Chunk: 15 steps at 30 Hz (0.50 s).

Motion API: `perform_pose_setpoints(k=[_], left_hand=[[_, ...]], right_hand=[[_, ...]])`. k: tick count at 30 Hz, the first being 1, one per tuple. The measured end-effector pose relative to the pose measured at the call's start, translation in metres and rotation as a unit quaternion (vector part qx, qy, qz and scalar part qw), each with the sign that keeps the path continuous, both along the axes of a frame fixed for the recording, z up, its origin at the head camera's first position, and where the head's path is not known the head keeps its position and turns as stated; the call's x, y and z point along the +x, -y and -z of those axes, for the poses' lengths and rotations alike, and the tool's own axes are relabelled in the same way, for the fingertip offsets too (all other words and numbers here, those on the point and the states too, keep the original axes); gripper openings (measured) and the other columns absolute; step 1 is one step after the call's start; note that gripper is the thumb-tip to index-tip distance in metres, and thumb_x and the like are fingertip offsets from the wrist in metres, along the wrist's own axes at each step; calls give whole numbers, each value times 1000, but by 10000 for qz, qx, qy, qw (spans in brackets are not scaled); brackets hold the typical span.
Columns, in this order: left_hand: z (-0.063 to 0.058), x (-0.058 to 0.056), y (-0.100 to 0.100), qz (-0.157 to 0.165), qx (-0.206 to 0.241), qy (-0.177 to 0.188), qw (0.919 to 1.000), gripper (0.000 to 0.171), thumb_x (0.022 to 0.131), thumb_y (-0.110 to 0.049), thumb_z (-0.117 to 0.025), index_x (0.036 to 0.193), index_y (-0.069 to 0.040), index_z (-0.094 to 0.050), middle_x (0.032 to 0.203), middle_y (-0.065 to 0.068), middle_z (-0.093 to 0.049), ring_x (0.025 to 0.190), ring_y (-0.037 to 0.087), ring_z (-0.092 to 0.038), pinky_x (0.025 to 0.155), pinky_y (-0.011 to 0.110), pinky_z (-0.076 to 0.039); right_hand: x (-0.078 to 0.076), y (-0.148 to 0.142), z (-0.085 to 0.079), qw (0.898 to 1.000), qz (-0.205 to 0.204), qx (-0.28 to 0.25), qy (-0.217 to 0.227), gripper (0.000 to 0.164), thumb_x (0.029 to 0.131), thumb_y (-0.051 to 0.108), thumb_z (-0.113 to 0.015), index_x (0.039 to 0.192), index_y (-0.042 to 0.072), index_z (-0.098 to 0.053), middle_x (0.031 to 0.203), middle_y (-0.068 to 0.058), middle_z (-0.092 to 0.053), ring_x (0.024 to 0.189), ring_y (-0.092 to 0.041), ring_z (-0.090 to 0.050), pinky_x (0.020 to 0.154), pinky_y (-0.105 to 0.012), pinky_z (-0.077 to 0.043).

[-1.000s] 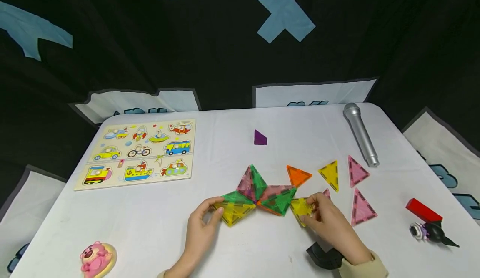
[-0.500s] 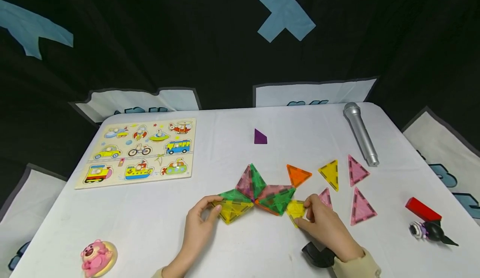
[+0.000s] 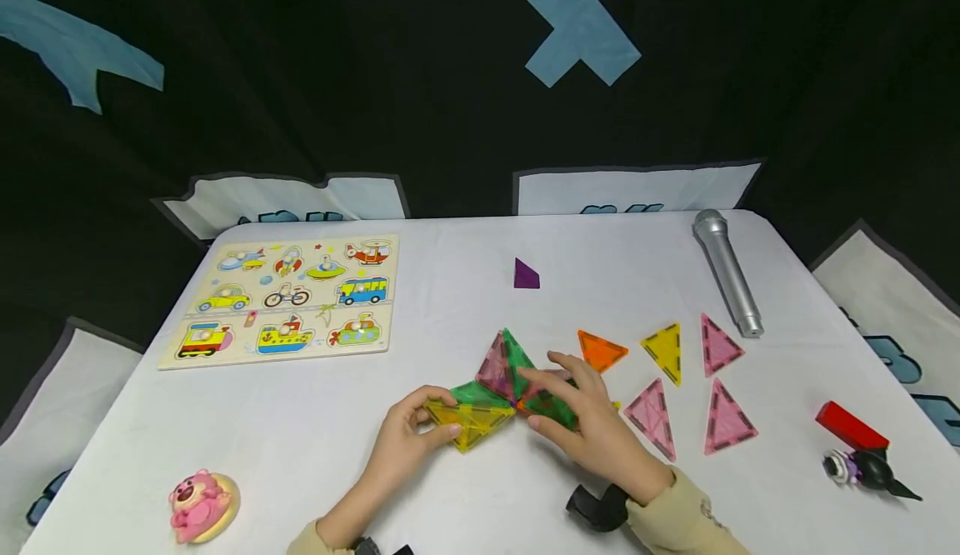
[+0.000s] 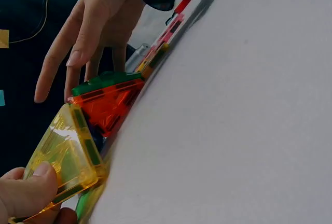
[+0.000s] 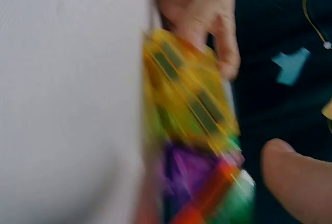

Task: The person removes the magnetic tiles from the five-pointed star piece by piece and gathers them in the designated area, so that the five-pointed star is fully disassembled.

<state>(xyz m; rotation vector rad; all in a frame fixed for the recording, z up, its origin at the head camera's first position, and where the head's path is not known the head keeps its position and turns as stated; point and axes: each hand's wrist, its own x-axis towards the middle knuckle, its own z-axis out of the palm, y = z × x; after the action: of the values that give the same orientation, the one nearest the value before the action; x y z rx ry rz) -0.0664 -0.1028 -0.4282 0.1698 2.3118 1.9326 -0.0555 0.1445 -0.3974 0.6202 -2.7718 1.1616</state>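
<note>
My left hand (image 3: pixel 405 437) pinches the yellow triangular magnetic tile (image 3: pixel 474 424) at the left end of a joined cluster of see-through tiles, thumb in front. In the left wrist view, the thumb presses the yellow face. My right hand (image 3: pixel 602 426) hovers over the cluster's right part, fingers spread and fairly straight, partly covering a green tile (image 3: pixel 551 409). Below those fingers, an orange-red tile (image 4: pixel 111 107) shows in the left wrist view. A pink tile (image 3: pixel 495 369) forms part of the raised middle. The blurred right wrist view shows a purple piece (image 5: pixel 189 175) inside the cluster.
Loose triangles lie to the right: orange (image 3: pixel 602 351), yellow (image 3: pixel 663 353) and several pink ones (image 3: pixel 654 418). A silver microphone (image 3: pixel 727 272), a red block (image 3: pixel 851 424), a puzzle board (image 3: pixel 288 305), a pink bear figure (image 3: pixel 198 505) and a purple piece (image 3: pixel 526 275) lie around.
My right hand has let go of a yellow triangle at the cluster's right and moved left over the cluster. That triangle is now mostly hidden behind the hand. The left hand keeps its pinch.
</note>
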Motion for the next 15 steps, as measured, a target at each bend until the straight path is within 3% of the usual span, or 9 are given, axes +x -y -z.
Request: perform_pose_setpoints(k=[3,6,11,15], left_hand=[[0,-2,1,308,215,155,9992,25,73,8,-68,95,1,-59,71,13,-63,65,12,-58,61,22,-47],[0,-2,3,562,394,115,9976,23,76,7,-66,97,5,-57,65,16,-60,59,9,-53,56,19,-44],[0,-4,9,1042,582,56,9928,22,79,4,-64,99,8,-55,55,7,-52,51,4,-41,51,16,-37],[-6,-6,18,1367,768,620,9857,24,81,0,-63,102,8,-53,58,2,-55,55,6,-44,56,18,-37]], right_hand=[[-1,14,8,9999,-127,-14,-101,43,82,24,-68,122,32,-57,139,-14,-33,127,-38,-20,90,-69,-13],[0,23,13,9995,-8,188,-265,35,82,22,-67,115,32,-63,136,-12,-38,127,-39,-19,86,-70,-4],[0,28,17,9985,196,270,-440,31,81,19,-68,109,32,-66,132,-10,-43,126,-37,-21,85,-68,-5],[0,28,18,9986,233,255,-391,30,80,19,-68,107,33,-66,132,-9,-43,126,-36,-21,86,-68,-4]])
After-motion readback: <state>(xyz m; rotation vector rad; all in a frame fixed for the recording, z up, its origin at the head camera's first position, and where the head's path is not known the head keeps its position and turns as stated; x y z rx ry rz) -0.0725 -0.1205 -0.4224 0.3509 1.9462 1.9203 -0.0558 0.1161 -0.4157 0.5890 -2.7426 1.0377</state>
